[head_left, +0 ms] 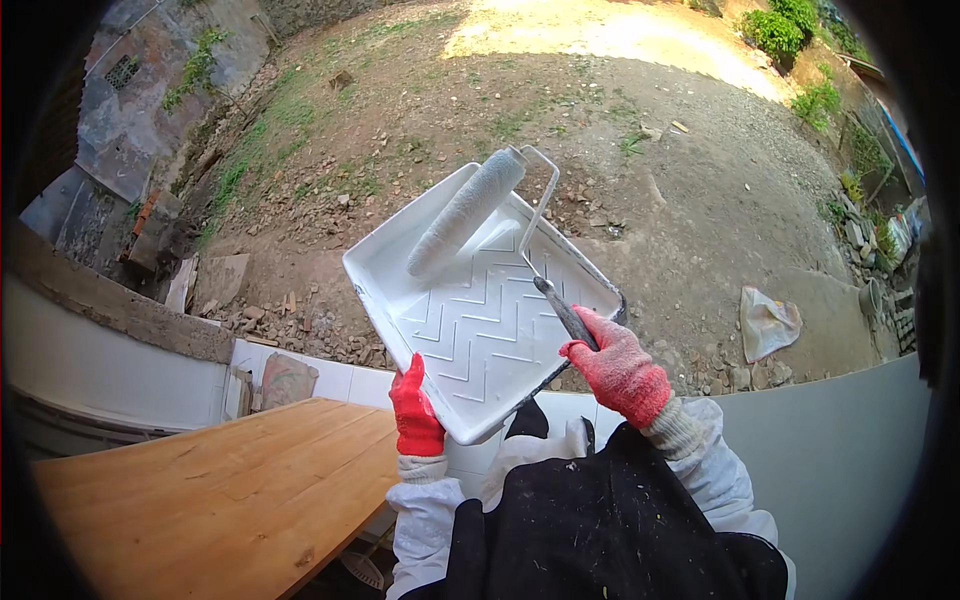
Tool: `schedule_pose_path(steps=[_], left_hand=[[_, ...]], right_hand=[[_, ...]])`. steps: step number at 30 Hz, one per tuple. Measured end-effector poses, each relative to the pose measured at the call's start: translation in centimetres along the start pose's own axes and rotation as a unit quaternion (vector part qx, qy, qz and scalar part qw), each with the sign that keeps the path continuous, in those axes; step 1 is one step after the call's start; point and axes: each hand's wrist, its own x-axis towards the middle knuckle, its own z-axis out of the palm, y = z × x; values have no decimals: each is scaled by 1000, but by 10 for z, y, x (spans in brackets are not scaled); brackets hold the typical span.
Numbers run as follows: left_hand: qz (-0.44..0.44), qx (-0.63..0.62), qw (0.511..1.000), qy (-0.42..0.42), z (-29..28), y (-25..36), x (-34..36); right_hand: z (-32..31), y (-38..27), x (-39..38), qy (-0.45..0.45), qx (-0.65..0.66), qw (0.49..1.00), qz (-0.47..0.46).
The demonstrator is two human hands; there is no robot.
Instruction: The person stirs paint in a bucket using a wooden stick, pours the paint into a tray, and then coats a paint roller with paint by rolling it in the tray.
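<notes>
In a red glove, my left hand point(417, 410) grips the near left edge of a white paint tray point(490, 370) held up and tilted before me. Zigzag ridges run across the tray's sloped floor, and white paint coats it. My right hand point(622, 368), gloved in red with whitish smears, is closed round the dark handle of a paint roller point(468, 212). Its bent wire frame reaches up to the fluffy, whitish roller sleeve, which lies over the tray's far left, deeper end. Whether the sleeve touches the tray floor I cannot tell.
A wooden table point(220, 490) stands at lower left, close by my left arm. White tiles point(365, 387) edge the raised floor under me. Beyond lies rough ground with rubble point(300, 325) and a white sack point(769, 323) at right. A grey-green wall point(830, 450) borders the lower right.
</notes>
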Motion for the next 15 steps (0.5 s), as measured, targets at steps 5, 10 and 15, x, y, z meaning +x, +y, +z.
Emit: schedule_pose_path(steps=[5, 10, 15], left_hand=[[-18, -37, 999, 2, 0, 11, 44], [29, 31, 999, -7, -24, 10, 89], [115, 118, 986, -2, -26, 8, 112]], right_hand=[[36, -1, 45, 18, -52, 998, -6], [64, -29, 85, -19, -57, 998, 22], [78, -21, 104, -27, -43, 999, -5]])
